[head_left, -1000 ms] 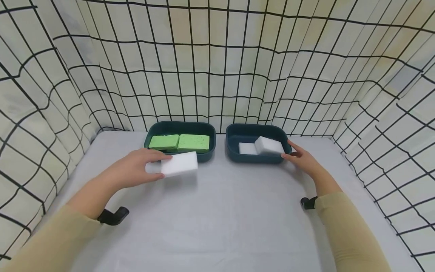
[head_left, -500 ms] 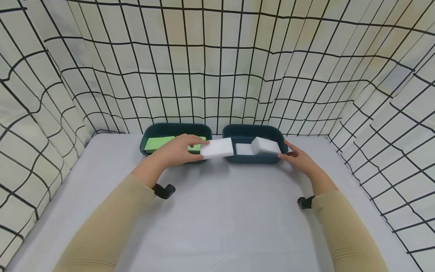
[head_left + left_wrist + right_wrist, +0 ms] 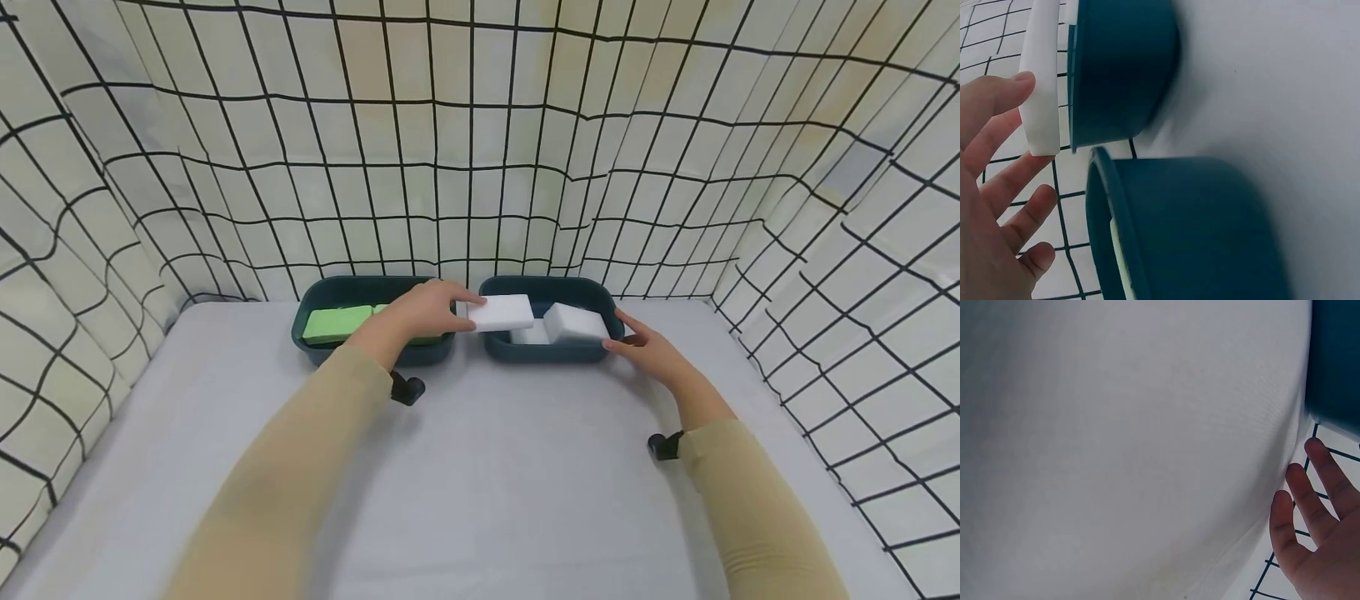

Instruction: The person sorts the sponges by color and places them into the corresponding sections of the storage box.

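Observation:
My left hand (image 3: 429, 313) pinches a white sponge (image 3: 504, 312) between thumb and fingers, above the left edge of the right dark teal bin (image 3: 551, 354). In the left wrist view, thumb and fingers grip the white sponge (image 3: 1042, 81) at one end while the other fingers spread free. Inside that bin lie a flat white sponge (image 3: 531, 333) and a tilted white sponge (image 3: 576, 323). My right hand (image 3: 651, 352) touches the bin's right end with thumb and forefinger extended; its other fingers (image 3: 1300, 487) look loosely straight in the right wrist view.
Left of it stands a second teal bin (image 3: 318, 354) holding green sponges (image 3: 337, 323), partly hidden by my left hand. A small gap separates the bins. Black wire mesh (image 3: 471, 167) rises behind and on both sides of the white-covered table (image 3: 525, 483).
My left hand has carried the white sponge rightward and back, from in front of the green sponges to over the right bin. My right hand has stayed at the bin's end.

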A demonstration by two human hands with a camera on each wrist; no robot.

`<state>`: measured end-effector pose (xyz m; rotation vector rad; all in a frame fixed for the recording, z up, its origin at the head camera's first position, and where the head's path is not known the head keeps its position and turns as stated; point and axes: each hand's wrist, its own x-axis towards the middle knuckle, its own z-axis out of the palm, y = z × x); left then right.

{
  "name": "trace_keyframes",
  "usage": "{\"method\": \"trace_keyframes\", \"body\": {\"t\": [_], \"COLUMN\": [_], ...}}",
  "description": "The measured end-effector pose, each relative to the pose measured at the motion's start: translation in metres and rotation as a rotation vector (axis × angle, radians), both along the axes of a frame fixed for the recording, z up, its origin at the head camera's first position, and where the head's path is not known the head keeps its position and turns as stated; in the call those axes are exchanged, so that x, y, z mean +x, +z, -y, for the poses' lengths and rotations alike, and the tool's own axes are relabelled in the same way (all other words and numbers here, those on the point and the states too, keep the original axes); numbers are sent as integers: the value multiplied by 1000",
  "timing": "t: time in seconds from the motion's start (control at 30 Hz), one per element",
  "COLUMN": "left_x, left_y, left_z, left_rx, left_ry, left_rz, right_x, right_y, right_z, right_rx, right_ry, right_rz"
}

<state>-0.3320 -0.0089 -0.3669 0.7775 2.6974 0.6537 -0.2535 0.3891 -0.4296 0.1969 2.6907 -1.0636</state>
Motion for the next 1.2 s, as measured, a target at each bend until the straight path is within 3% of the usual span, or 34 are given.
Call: {"method": "trace_keyframes", "body": {"t": [0.43,0.8,1.2], "left_x": [-10,-8,-9], "left_y": [-10,-13,-14], "left_z": [-30,-41,-36], "left_rx": [-82,-184,-131], "left_ry": [-58,-37,-39], "left_rz": [-55,0,-47], "right_x": [0,-4,-4], "right_y": [5,2,4], "right_z": [9,17,16], "right_rx": [-6,-23,-3], "right_ry": [0,-2,6], "right_rz": [7,14,19]}}
